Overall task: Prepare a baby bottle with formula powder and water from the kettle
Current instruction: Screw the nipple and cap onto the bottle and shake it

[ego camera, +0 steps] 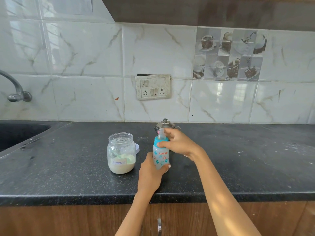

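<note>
Both hands are working on the baby bottle [160, 156], which is standing upright near the middle of the black counter [238, 159]. Coming up from the lower edge, the left forearm is angling slightly rightward, and the left hand [150, 169] is wrapping around the lower body of the bottle, its thumb curling across the front near the base while the fingers are hidden behind. Reaching in from the lower right, the right forearm is stretching diagonally across the counter edge, wrist bent a little, and the right hand [177, 142] is closing around the blue collar [159, 140] at the bottle's neck, thumb pressing along the front of the ring and fingers curling over the clear teat [161, 133].

Going from left to right: a dark sink [18, 133] is sitting at the far left with a metal tap [16, 92] on the tiled wall above it. A glass jar [121, 153] labelled "Formula" is standing open just left of the bottle, holding pale powder and a light green scoop [125, 157]; a white lid [137, 148] is peeking out from behind it. Directly behind the bottle and the right hand, a small steel kettle [164, 124] is showing its lid and knob. On the wall above, a switch and socket panel [153, 87] is hanging slightly tilted.
</note>
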Demonstrator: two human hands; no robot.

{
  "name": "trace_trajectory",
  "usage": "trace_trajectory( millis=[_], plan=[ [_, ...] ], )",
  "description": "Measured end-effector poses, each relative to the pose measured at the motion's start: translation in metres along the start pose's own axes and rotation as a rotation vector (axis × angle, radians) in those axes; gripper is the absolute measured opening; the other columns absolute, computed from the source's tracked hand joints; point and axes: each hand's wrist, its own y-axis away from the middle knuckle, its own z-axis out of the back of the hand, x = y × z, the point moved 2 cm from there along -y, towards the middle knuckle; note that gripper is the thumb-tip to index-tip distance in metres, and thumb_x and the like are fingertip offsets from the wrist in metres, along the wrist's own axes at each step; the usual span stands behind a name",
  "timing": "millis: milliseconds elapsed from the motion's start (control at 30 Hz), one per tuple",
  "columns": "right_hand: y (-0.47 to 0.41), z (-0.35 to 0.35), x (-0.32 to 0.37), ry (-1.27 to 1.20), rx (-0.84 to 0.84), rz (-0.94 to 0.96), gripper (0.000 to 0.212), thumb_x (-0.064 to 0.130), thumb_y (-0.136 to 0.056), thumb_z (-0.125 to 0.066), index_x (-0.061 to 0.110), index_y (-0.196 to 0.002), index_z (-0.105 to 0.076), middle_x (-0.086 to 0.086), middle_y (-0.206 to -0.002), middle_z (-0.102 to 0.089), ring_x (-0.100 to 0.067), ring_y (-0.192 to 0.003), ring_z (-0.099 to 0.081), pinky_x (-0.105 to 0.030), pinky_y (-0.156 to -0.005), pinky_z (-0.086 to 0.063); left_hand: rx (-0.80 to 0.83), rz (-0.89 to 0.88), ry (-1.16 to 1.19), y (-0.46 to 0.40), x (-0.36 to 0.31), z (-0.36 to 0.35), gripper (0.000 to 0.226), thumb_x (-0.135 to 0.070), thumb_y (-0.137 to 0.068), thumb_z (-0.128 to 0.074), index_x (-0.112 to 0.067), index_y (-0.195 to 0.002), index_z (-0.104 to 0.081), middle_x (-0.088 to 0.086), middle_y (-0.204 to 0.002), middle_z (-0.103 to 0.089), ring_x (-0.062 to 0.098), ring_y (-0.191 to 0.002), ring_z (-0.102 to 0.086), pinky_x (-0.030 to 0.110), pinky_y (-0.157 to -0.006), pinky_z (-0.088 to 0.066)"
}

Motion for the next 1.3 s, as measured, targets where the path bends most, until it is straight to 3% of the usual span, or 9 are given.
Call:
trace_trajectory(
  millis=[100, 200, 300, 500, 600, 800, 1033, 1200, 1300],
  plan=[
    [-0.003, 0.005, -0.007, 0.053, -0.072, 0.045, 0.051, 0.013, -0.078, -0.074, 0.011, -0.126, -0.057, -0.003, -0.132, -0.059, -0.023, -0.121, -0.056, -0.044, -0.096, -0.05, 0.006, 0.004, -0.004, 0.0, 0.0, 0.0, 0.054, -0.027, -0.082, -0.069, -0.015, -0.126, -0.04, 0.003, -0.135, -0.051, 0.019, -0.125, -0.048, 0.031, -0.095, -0.044],
    [-0.002, 0.001, -0.004, 0.161, -0.228, 0.018, 0.056, 0.038, -0.064, -0.083, 0.012, -0.107, -0.058, 0.003, -0.113, -0.062, -0.016, -0.104, -0.059, -0.028, -0.077, -0.052, 0.004, 0.01, 0.002, -0.001, 0.0, -0.001, 0.056, -0.028, -0.082, -0.069, -0.016, -0.127, -0.039, 0.003, -0.136, -0.05, 0.02, -0.127, -0.047, 0.032, -0.096, -0.045],
    [0.0, -0.011, -0.002, 0.263, -0.315, -0.023, 0.068, 0.061, -0.06, -0.077, 0.019, -0.101, -0.041, 0.007, -0.098, -0.049, -0.012, -0.092, -0.05, -0.018, -0.061, -0.037, 0.001, 0.018, 0.003, -0.001, 0.001, -0.001, 0.058, -0.027, -0.082, -0.069, -0.016, -0.13, -0.038, 0.003, -0.137, -0.049, 0.02, -0.129, -0.045, 0.034, -0.099, -0.043],
    [-0.004, 0.0, -0.007, -0.168, -0.05, -0.005, 0.08, 0.033, -0.075, -0.075, 0.02, -0.143, -0.033, 0.001, -0.144, -0.042, -0.016, -0.131, -0.042, -0.037, -0.105, -0.041, -0.001, -0.006, 0.003, 0.0, 0.002, 0.0, 0.054, -0.029, -0.082, -0.069, -0.016, -0.125, -0.04, 0.002, -0.134, -0.051, 0.019, -0.124, -0.049, 0.031, -0.096, -0.044],
    [-0.009, 0.006, -0.012, -0.17, -0.036, 0.032, 0.054, 0.015, -0.079, -0.073, 0.014, -0.129, -0.054, -0.002, -0.132, -0.057, -0.017, -0.123, -0.053, -0.037, -0.101, -0.047, -0.003, -0.013, 0.003, 0.0, 0.002, -0.001, 0.055, -0.029, -0.081, -0.069, -0.016, -0.126, -0.04, 0.002, -0.134, -0.051, 0.019, -0.124, -0.05, 0.031, -0.096, -0.044],
    [-0.008, 0.007, -0.014, -0.144, -0.19, 0.033, 0.044, 0.021, -0.065, -0.085, 0.01, -0.103, -0.067, -0.005, -0.115, -0.068, -0.02, -0.107, -0.063, -0.039, -0.088, -0.055, -0.007, -0.004, 0.009, 0.001, 0.0, 0.0, 0.055, -0.028, -0.082, -0.069, -0.016, -0.127, -0.04, 0.002, -0.134, -0.051, 0.019, -0.124, -0.05, 0.03, -0.095, -0.045],
    [-0.003, -0.012, -0.009, 0.098, -0.447, 0.023, 0.058, 0.047, -0.061, -0.082, 0.014, -0.103, -0.063, 0.002, -0.108, -0.066, -0.011, -0.092, -0.06, -0.025, -0.075, -0.052, -0.009, 0.025, 0.002, 0.001, -0.001, 0.0, 0.055, -0.026, -0.082, -0.069, -0.015, -0.127, -0.039, 0.003, -0.133, -0.051, 0.02, -0.125, -0.049, 0.033, -0.095, -0.045],
    [0.0, -0.014, -0.007, 0.106, -0.438, 0.009, 0.058, 0.048, -0.063, -0.081, 0.015, -0.107, -0.061, 0.001, -0.113, -0.065, -0.012, -0.097, -0.06, -0.029, -0.082, -0.054, 0.002, 0.025, 0.001, 0.001, -0.001, 0.0, 0.056, -0.027, -0.082, -0.069, -0.015, -0.128, -0.039, 0.003, -0.135, -0.05, 0.02, -0.127, -0.047, 0.033, -0.096, -0.045],
    [0.008, -0.002, -0.01, -0.102, -0.325, 0.035, 0.064, 0.04, -0.066, -0.081, 0.015, -0.12, -0.058, 0.0, -0.12, -0.061, -0.016, -0.11, -0.058, -0.032, -0.09, -0.052, 0.009, 0.006, 0.016, 0.001, 0.002, 0.0, 0.057, -0.028, -0.081, -0.069, -0.016, -0.128, -0.039, 0.003, -0.135, -0.05, 0.02, -0.125, -0.049, 0.032, -0.097, -0.044]
  ],
)
